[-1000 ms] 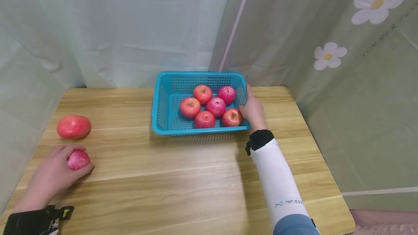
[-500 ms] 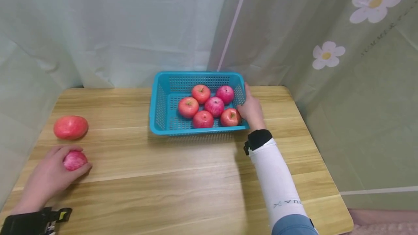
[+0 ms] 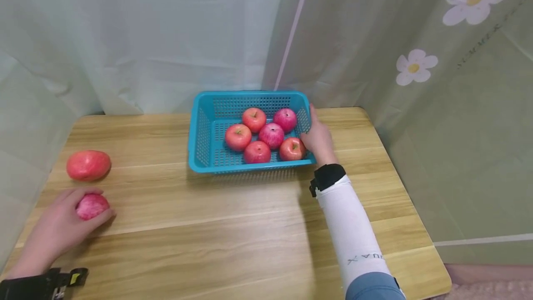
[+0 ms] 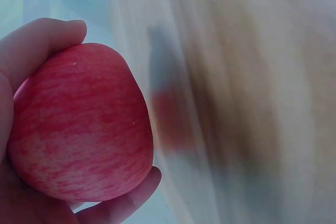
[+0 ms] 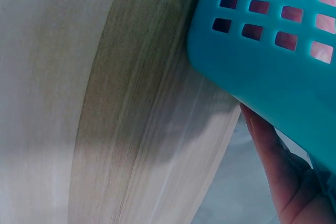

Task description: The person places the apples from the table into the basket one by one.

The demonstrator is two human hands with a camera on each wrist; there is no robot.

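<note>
In the head view my left hand (image 3: 62, 226) holds a pink-red streaked apple (image 3: 92, 206) over the left side of the table. The left wrist view shows fingers and thumb curled round the apple (image 4: 84, 129), its front face uncovered. A blue perforated plastic basket (image 3: 195, 147) stands at the back middle with several red and pink apples (image 3: 257, 152) in it. My right hand (image 3: 319, 140) grips the basket's right side, thumb over the rim and fingers along the outside. From the right wrist, a finger (image 5: 273, 156) lies along the underside edge of the basket (image 5: 247, 72).
A red oblong fruit, mango-like (image 3: 88, 165), lies just beyond the left hand. The wooden table (image 3: 208, 244) has a rounded right front corner. Pale curtains (image 3: 166, 36) hang close behind it, with white flowers (image 3: 416, 67) printed on the right part.
The whole head view has slid slightly left. Both hands keep their holds, the left on the apple and the right on the basket; neither has visibly moved over the table.
</note>
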